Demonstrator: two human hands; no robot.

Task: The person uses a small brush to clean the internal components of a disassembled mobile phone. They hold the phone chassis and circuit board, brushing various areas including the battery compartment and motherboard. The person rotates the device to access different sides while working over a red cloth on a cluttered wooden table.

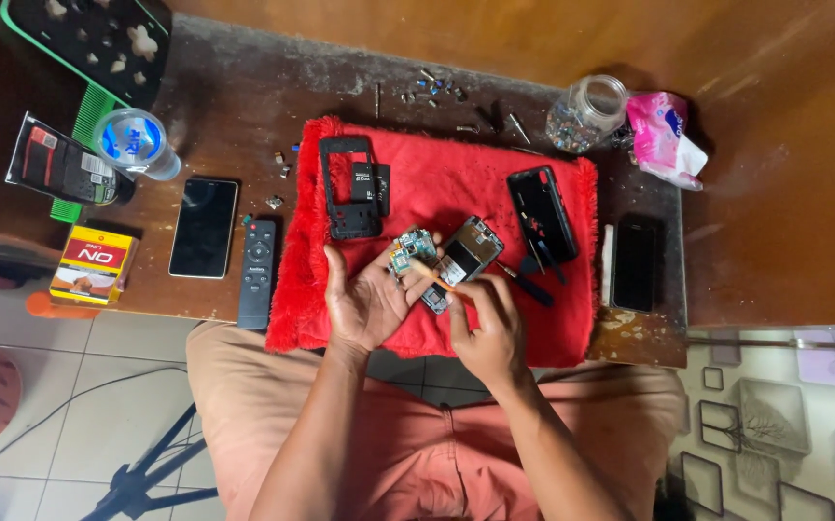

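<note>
Mid-frame over the red mat [495,183], our left hand [369,301] cradles the bare circuit board [412,253] in curled fingers, right hand [488,333] pinching a brush [434,274] on it; phone frame [349,186] already stripped, upper left, reassembly not begun.

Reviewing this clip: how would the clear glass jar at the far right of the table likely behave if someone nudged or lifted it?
The glass jar looks rigid and breakable, so a knock off the table edge would probably crack it. Small parts fill its lower part, which likely makes it bottom-heavy and steady when upright. It appears lidless; if tipped, the round body could roll and spill them beside the pink packet.
</note>
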